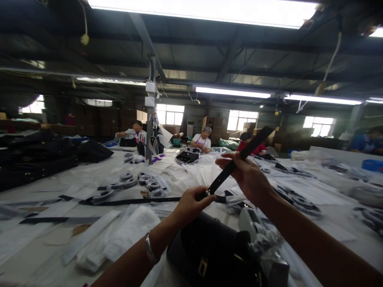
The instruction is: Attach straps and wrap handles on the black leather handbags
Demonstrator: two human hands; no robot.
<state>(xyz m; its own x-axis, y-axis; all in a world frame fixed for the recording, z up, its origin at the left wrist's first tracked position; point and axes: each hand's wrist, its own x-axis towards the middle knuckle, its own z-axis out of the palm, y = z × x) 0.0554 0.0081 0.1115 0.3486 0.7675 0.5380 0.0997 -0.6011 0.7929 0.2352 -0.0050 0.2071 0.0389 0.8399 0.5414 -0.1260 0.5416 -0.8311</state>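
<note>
A black strap (223, 178) slants up to the right between my hands, above the table. My left hand (193, 203) is closed on its lower end, thumb and fingers pinching near a small metal piece, perhaps a buckle. Higher up, my right hand (247, 175) grips the same strap between thumb and fingers, and the free end sticks out past it. Below my hands stands a black handbag (206, 247) with a gold-coloured metal fitting on its front. Clear plastic wrap (266, 235) lies against the bag's right side.
Rolled straps in plastic (152, 183) and a long black strap (134, 201) lie on the white table (54, 239). Crumpled white wrapping (128, 227) sits at left front. Black bags (36, 159) are piled at far left. Several co-workers sit beyond, near a post (149, 119).
</note>
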